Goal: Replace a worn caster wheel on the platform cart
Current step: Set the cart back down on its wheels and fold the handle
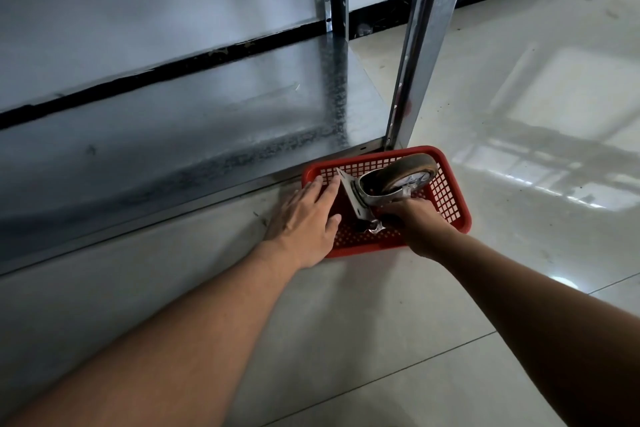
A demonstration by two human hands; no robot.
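A right hand [417,220] grips a rubber-wheeled caster [408,172] in a red mesh basket [453,199] hard against the galvanized cart [207,121]; the left hand [304,215], flat, apparently touches the basket's rim; glossy tile floor [519,270] lies open rightward.

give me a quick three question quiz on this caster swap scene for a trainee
1. True or false: the red basket stands on the tiled floor.
2. Which hand holds the caster? A left hand; B right hand.
3. Fill in: the left hand's fingers are ____ (straight or curled).
Key: 1 true; 2 B; 3 straight.
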